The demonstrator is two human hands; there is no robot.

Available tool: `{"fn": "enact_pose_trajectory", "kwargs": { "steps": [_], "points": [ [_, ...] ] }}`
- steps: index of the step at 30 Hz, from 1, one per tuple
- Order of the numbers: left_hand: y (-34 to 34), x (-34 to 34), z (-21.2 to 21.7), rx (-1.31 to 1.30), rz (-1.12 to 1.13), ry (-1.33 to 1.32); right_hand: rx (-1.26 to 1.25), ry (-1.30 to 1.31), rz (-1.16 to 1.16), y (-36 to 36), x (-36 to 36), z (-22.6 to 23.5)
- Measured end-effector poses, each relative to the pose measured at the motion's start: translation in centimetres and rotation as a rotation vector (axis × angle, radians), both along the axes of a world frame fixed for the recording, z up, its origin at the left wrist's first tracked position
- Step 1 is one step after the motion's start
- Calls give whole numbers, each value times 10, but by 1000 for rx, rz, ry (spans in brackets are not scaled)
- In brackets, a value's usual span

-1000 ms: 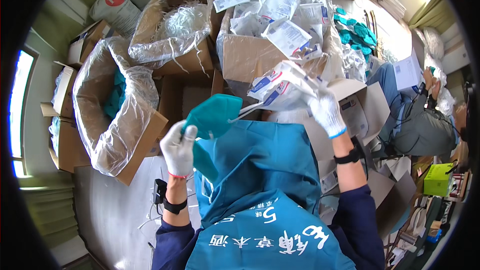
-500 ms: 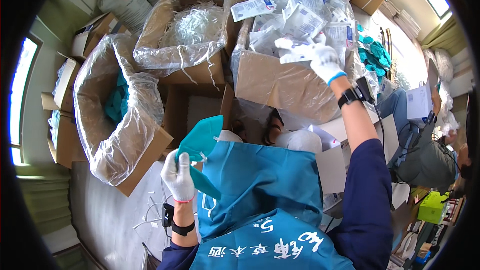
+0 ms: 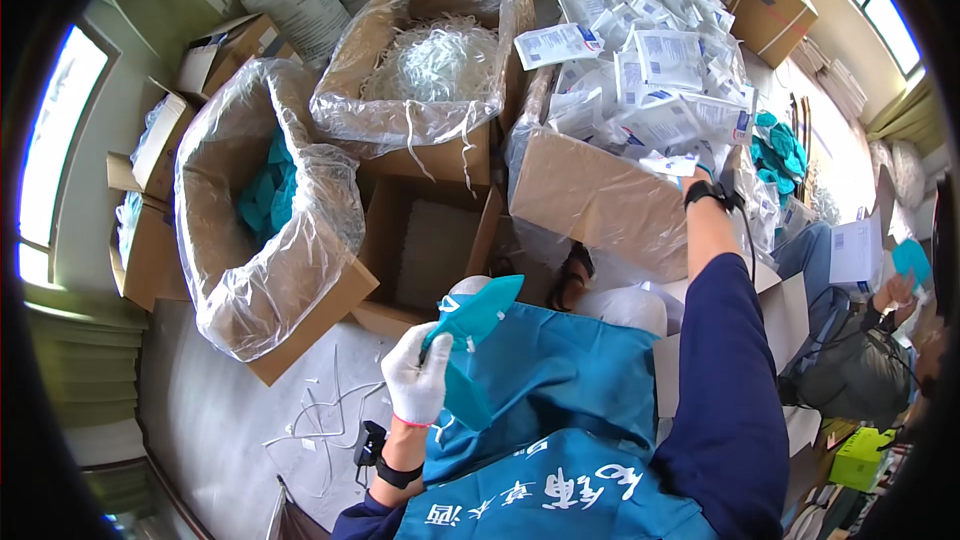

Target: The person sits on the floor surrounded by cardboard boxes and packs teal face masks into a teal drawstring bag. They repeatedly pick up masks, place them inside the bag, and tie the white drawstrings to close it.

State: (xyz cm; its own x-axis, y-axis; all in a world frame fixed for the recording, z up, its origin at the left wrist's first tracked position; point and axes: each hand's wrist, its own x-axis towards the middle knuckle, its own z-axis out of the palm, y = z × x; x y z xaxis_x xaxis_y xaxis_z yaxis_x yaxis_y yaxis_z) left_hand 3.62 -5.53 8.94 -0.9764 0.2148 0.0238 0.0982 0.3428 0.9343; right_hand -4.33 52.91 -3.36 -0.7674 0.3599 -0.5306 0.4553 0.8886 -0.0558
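Mask panel (image 3: 482,313) slants up-right from left hand (image 3: 415,377).

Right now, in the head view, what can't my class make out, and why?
In the head view:
Right hand: its fingers and grip, lost among the white packets.
Packet carton: its inside, covered by the heaped packets.
Teal mask: its middle, covered by the left hand.
Co-worker: partly cut off by the dark fisheye rim.
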Motion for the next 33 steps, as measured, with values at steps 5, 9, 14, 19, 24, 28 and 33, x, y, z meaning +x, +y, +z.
{"fn": "enact_pose_trajectory", "kwargs": {
  "steps": [5, 9, 14, 19, 24, 28, 33],
  "points": [
    [-15, -3, -20, 209, 73, -186, -229, 352, -105, -15, 38, 48],
    [-5, -4, -6, 193, 0, -147, -702, 524, -480, -9, 79, 97],
    [11, 0, 14, 266, -39, -109, 463, 443, -368, -44, 110, 148],
    [17, 4, 29, 302, -113, -138, 192, 1362, 47, -137, 152, 167],
    [33, 18, 21, 389, -191, -275, -1474, 1021, -20, -308, 175, 147],
    [38, 13, 4, 555, 146, -281, -1677, 789, -421, -381, 200, 111],
    [48, 9, -10, 584, 430, -382, -1648, 675, -462, -421, 220, 105]
  ]
}}
